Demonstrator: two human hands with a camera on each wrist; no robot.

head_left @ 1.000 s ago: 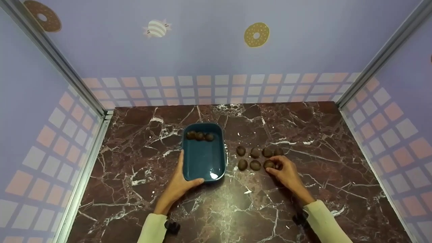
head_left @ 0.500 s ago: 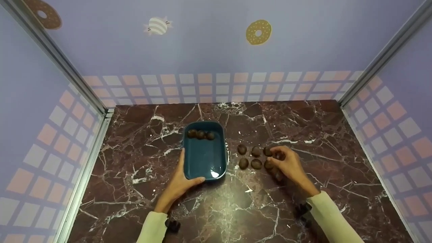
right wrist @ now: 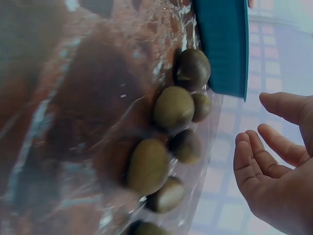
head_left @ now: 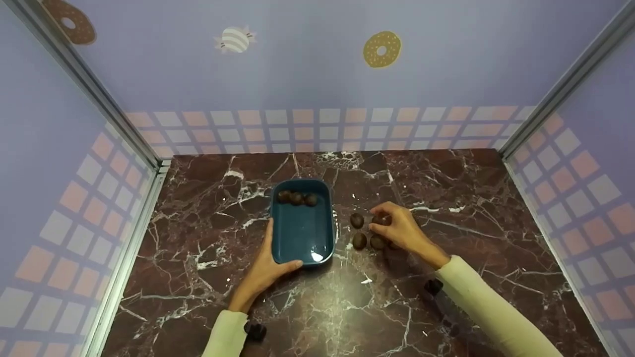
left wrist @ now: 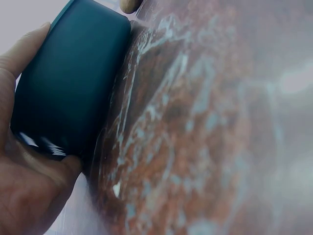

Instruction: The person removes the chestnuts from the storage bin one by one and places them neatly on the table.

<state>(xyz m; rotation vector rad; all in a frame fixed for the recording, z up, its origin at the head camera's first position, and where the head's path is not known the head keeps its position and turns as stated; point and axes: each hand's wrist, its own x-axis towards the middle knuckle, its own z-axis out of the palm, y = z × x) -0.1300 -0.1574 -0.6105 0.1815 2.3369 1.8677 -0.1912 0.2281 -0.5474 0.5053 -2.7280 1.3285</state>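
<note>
Our right hand [head_left: 399, 229] has slid from the near row of chestnuts [head_left: 358, 240] to the far row, fingers loosely parted over one (no pinch). Our left hand [head_left: 265, 270] grips the teal tray [head_left: 301, 233] mid-table.

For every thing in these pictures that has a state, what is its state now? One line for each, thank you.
teal tray: upright on the marble table, held at its near left corner.
nuts in the tray: three, in a row at the far end.
loose nuts: lying on the table, right of the tray.
left hand: grips the tray.
right hand: over the loose nuts, fingers loosely bent; grip unclear.
</note>
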